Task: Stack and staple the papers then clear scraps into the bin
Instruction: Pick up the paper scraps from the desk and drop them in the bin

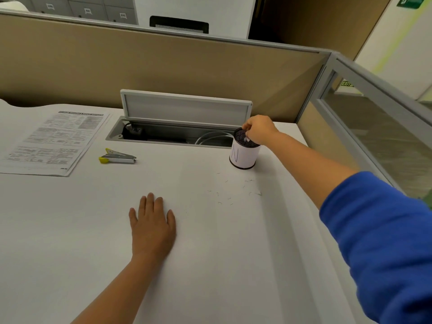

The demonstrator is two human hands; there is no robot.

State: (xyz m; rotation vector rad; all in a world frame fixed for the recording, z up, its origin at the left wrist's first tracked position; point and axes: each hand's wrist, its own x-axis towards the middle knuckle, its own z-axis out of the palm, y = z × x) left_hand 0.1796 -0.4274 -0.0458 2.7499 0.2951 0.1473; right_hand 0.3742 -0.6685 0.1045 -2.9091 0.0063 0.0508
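Standing upright: bin (244,153) beneath right hand (260,129)

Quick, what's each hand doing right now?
Left hand: open, flat on the desk, holding nothing.
Right hand: fingers pinched over the bin; what it holds cannot be told.

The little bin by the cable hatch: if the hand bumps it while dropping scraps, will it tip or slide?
The bin looks like a small paper-wrapped mesh cup, probably light, so a bump from the right hand could slide it. It stands taller than wide, so tipping seems possible. The desk looks smooth, giving little grip.
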